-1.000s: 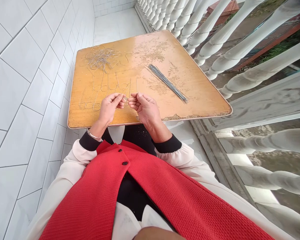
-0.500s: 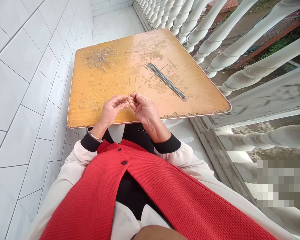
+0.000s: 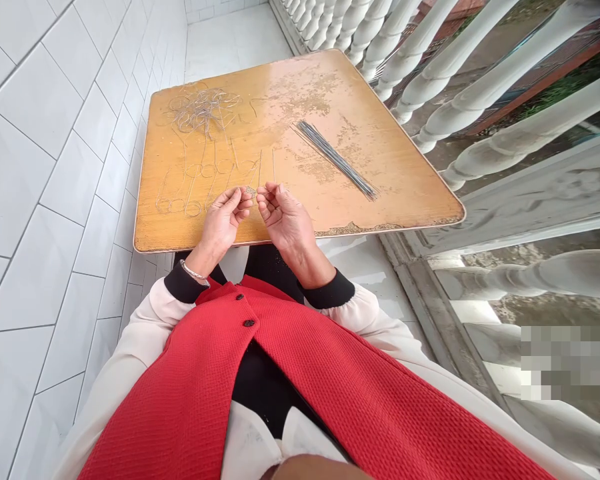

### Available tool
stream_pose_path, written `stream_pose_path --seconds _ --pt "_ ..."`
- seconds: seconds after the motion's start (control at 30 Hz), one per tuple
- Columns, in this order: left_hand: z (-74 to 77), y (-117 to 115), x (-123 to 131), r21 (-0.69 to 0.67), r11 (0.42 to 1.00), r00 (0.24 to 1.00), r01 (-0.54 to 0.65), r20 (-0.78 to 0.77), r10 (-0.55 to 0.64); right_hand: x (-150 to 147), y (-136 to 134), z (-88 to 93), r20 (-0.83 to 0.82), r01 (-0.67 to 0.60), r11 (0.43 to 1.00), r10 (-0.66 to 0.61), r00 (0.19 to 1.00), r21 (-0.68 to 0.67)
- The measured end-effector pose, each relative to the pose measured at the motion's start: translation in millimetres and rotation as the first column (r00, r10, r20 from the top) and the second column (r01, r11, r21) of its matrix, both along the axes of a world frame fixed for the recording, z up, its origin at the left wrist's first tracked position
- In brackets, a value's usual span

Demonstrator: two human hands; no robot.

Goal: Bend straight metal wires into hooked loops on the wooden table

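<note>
Metal wire [image 3: 251, 191], thin and bunched into a small piece, sat at the pinched-together fingertips of the left hand [image 3: 220, 223]. The right hand [image 3: 291, 220] was just beside it, fingers curled and a slight gap between the two hands; whether it had hold of any wire I could not tell. Both hands, and the piece, were left of the bundle of straight wires [image 3: 336, 159] and nearer the wearer. Wire this fine probably shaped best when pinched close to the bend and pressed in small, even pushes. Left of the bundle, loop-ended wires [image 3: 207, 167] lay in a loose row; a tangle of wire [image 3: 205, 110] was left of the bundle's far end. Around the bundle the table [image 3: 405, 193] was pale and scuffed; farther left, yellow. White tiled wall [image 3: 75, 153] rose well left of the bundle, white balusters [image 3: 445, 73] to its right.
</note>
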State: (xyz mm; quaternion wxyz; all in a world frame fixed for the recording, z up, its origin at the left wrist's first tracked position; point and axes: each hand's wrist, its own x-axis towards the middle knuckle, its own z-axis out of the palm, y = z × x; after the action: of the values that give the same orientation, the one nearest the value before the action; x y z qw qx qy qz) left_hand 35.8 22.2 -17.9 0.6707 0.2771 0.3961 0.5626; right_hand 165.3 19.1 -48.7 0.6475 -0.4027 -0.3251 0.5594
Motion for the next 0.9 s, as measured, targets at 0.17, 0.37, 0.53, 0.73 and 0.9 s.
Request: stream_pose_path --seconds 0.17,0.37,0.53,0.73,0.9 --pt "5.5 -5 2 -0.004 1.0 0.997 -0.008 -0.07 0.008 2 -2 6.9 0.109 -0.049 0.999 0.047 0.993 0.013" --pt "8.4 -5 -3 0.02 1.0 0.989 0.023 -0.146 -0.02 10 -1 15.8 0.183 -0.156 0.987 0.149 0.972 0.027" --pt "9.3 -6 -6 0.04 0.999 0.991 0.0 -0.136 0.005 13 -4 19.4 0.137 -0.157 0.987 0.154 0.979 0.012" --pt "6.4 -11 -4 0.025 1.0 0.987 0.012 -0.16 -0.008 11 -6 15.4 0.065 -0.112 0.994 0.112 0.992 -0.011" --pt "2.8 -13 -6 0.073 0.995 0.98 0.072 -0.188 -0.057 14 -4 21.0 0.061 -0.19 0.982 0.19 0.98 -0.013"
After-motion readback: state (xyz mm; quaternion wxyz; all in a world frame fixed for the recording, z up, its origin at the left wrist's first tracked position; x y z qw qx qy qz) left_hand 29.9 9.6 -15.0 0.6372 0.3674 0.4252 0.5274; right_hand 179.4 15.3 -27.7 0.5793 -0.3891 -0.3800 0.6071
